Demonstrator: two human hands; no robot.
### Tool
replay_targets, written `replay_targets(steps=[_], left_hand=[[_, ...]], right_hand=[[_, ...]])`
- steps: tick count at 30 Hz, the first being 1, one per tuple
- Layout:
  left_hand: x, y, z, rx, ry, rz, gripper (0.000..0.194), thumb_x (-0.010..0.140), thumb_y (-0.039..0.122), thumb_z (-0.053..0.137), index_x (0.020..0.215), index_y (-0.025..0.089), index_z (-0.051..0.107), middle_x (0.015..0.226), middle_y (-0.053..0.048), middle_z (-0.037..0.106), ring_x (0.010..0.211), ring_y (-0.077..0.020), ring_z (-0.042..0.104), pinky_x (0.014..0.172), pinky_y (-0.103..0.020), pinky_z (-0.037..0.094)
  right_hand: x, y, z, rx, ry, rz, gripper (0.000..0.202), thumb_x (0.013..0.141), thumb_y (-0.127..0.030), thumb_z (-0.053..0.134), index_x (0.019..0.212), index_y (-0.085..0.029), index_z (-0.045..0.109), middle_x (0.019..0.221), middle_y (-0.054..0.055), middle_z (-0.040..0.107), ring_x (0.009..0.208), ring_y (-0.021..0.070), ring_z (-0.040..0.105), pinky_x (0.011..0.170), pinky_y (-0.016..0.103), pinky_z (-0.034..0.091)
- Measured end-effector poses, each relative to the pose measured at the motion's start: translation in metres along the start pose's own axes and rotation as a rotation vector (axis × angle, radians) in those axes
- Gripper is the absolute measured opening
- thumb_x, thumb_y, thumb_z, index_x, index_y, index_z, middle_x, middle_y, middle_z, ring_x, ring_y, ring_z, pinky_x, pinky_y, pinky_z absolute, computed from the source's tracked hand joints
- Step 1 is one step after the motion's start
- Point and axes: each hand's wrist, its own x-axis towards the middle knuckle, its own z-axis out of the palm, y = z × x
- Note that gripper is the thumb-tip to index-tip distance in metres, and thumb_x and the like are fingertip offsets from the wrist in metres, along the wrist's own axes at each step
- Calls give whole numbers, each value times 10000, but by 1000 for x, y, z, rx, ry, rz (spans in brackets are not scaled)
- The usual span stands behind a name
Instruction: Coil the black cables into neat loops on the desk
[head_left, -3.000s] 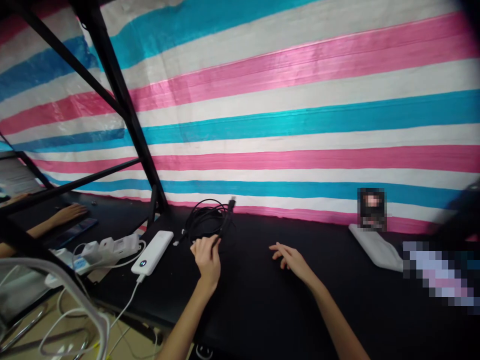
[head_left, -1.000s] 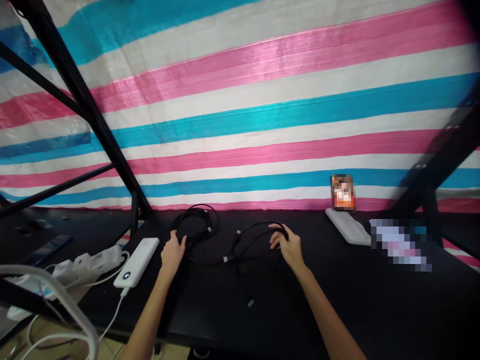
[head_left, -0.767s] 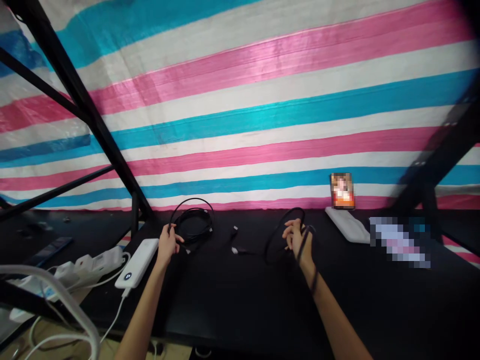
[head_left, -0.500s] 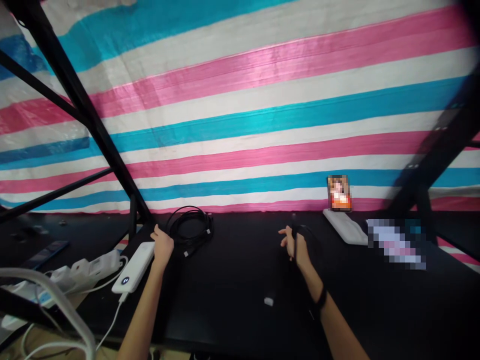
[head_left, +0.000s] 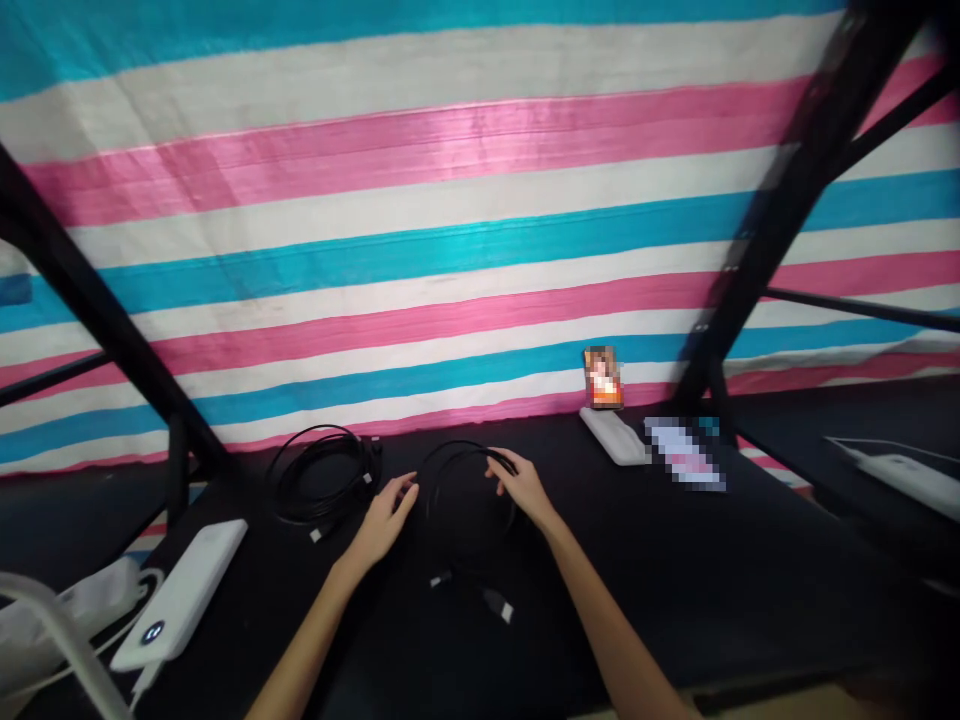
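A looped black USB cable [head_left: 427,490] is at the middle of the black table, its plug [head_left: 501,606] toward me. My right hand [head_left: 519,487] has its fingers closed on the far right side of this loop. To the left, my left hand [head_left: 388,512] is held just beside the loop with thumb and fingers apart and nothing in it. Another coiled black cable [head_left: 315,522] lies left of that hand, several pale connector ends showing. Farther left is a white power bank [head_left: 187,590] with a small lit display and a white cord plugged in.
A white power strip [head_left: 67,610] and a thick white cord stand at the left edge. A blurred-out phone [head_left: 602,378] is on a white stand [head_left: 615,437] at the back right, beside a blurred flat item [head_left: 686,455]. Black metal frame legs [head_left: 772,230] rise at both sides.
My view has turned right. My left hand has moved from beside the power bank toward the middle. My right hand has come closer to it, and the cable loop is spread out between them.
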Motion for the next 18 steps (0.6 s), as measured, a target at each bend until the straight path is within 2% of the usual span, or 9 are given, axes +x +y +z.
replay_targets(steps=[3,4,6,9,11,14,16,18], left_hand=[[14,18,20,-364,-157,-114,555,840,521,381,1246,147,444,768,-46,649,603,-147,610,579,-274,480],[18,21,25,-459,-162,-143,580,834,536,378,1250,135,431,650,-11,621,475,-126,567,471,-240,444],[23,19,30,-565,-88,-182,594,815,554,401,1221,123,447,465,58,514,314,-100,464,339,-194,344],[25,8,28,-561,37,-202,579,773,541,486,1174,123,479,346,107,403,252,-108,436,288,-172,304],[23,1,20,-539,94,-201,568,760,534,508,1155,126,491,333,113,397,250,-115,447,280,-172,318],[19,-3,8,-506,206,-179,517,784,537,467,1102,135,531,345,117,371,227,-83,373,251,-161,287],[17,-2,2,-484,275,-166,483,801,536,438,1053,141,557,363,117,348,226,-60,313,241,-150,248],[17,-2,-2,-473,338,-162,460,810,530,428,1016,143,566,383,114,339,238,-48,288,245,-145,227]], right_hand=[[-1,-2,4,44,-44,-54,424,723,-393,603,1076,-158,604,857,58,668,427,80,511,492,255,461],[-2,-1,5,26,-30,-61,421,722,-388,605,1082,-169,604,902,64,665,427,77,512,509,263,469],[-3,2,4,-60,14,-64,392,738,-387,594,1082,-198,614,959,63,657,428,69,522,542,270,482],[-5,5,0,-197,32,-51,334,773,-404,559,1054,-242,637,962,41,654,497,82,583,550,244,490],[-6,6,-1,-200,7,-7,354,768,-435,554,1049,-234,635,895,40,658,573,124,621,447,209,465],[-5,3,-1,-99,-42,34,394,733,-502,561,923,-169,651,838,67,650,674,187,633,309,176,390],[-3,2,-1,-12,-41,38,425,721,-551,547,804,-145,641,841,82,640,713,196,624,307,172,398],[0,1,-2,76,20,67,459,707,-589,546,765,-140,620,825,80,625,711,183,614,331,169,416]])
